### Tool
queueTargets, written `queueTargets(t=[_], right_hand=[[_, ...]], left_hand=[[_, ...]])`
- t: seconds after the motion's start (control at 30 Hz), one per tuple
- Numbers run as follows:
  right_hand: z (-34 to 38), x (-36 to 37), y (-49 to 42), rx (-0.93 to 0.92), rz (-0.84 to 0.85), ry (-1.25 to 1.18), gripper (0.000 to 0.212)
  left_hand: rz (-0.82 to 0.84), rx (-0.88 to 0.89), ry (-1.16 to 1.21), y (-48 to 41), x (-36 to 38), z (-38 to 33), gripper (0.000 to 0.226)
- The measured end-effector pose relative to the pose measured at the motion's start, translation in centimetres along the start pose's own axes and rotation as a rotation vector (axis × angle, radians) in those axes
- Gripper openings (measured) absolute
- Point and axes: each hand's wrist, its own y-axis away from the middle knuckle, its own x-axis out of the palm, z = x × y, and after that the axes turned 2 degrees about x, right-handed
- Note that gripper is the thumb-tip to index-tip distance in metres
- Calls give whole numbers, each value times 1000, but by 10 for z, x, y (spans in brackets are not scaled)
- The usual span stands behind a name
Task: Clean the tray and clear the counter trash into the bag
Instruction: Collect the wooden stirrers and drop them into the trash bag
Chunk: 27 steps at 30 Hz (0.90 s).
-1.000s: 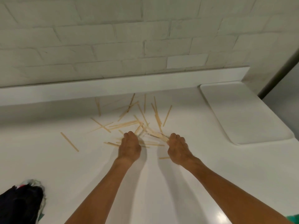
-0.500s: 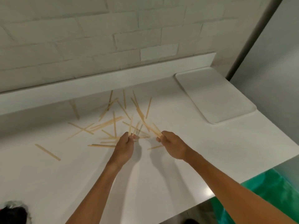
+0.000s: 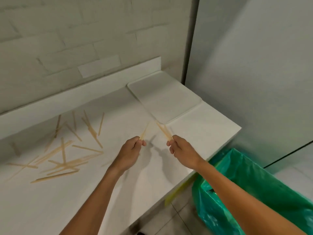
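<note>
Fingers (image 3: 141,142) of the left hand (image 3: 129,152) are curled in, with the tips pinching a small bunch of thin wooden sticks (image 3: 144,133). The bunch pokes up and away from the knuckles. It is blurred, so the count is unreadable.

The right hand (image 3: 183,150) is the same: its fingertips (image 3: 169,144) are pressed together on a second bunch (image 3: 163,131), which slants up and to the left. The two bunches lean toward each other at the top without touching. Both hands are raised over the white counter (image 3: 84,209), near each other but apart.

The white tray (image 3: 183,97) lies flat at the counter's far right end, against the backsplash (image 3: 67,100) and beyond both hands. The tip of the second bunch ends just beside the tray's near edge; cannot tell if it touches.

The loose sticks (image 3: 64,158) lie scattered and overlapping on the counter to the left of the left hand, well apart from the fingers. Some reach back to the backsplash.

The green bag (image 3: 254,187) sits below the counter's right end, on the floor side. Its mouth is open, and the right forearm crosses over it. Its contents are not readable.
</note>
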Motion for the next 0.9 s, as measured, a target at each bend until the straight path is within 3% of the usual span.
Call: queueTargets(t=[0.33, 0.57, 0.67, 0.77, 0.9], right_hand=[[-119, -162, 103, 141, -344, 148, 30], [-199, -240, 177, 383, -396, 279, 31], [-223, -256, 190, 481, -311, 364, 17], [-241, -264, 203, 575, -272, 464, 39], [-237, -265, 201, 482, -287, 416, 41]], left_hand=[[323, 232, -320, -11, 193, -88, 31], [524, 299, -624, -14, 327, -106, 27], [577, 319, -653, -11, 364, -114, 16], [605, 355, -673, -5, 387, -118, 47], [536, 381, -634, -5, 380, -110, 50]])
